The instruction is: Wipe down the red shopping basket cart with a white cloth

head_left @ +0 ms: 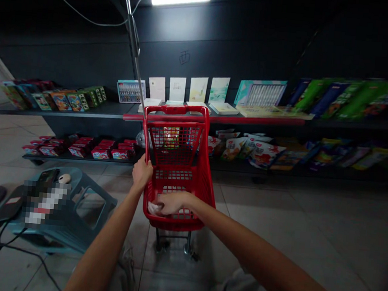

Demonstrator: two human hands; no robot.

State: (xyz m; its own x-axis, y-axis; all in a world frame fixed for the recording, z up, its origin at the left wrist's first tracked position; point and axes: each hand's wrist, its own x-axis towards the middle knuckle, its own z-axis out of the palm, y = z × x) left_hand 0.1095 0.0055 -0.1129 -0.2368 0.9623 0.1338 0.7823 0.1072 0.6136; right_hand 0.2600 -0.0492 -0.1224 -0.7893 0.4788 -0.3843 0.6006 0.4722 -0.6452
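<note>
A small red plastic shopping cart (183, 117) stands on the tiled floor in front of me. My left hand (142, 172) is closed round the cart's left rim. My right hand (171, 203) reaches down inside the basket, its fingers curled on a small white thing (152, 208) lying on the bottom. I cannot make out what that white thing is. A colourful packet (170, 136) shows through the cart's back mesh.
Dark shelves (81, 108) along the wall hold cards, boxes and snack bags. A teal plastic stool (83, 208) at my left carries a phone, a mouse and cables trailing on the floor. A metal pole (135, 45) rises behind the cart.
</note>
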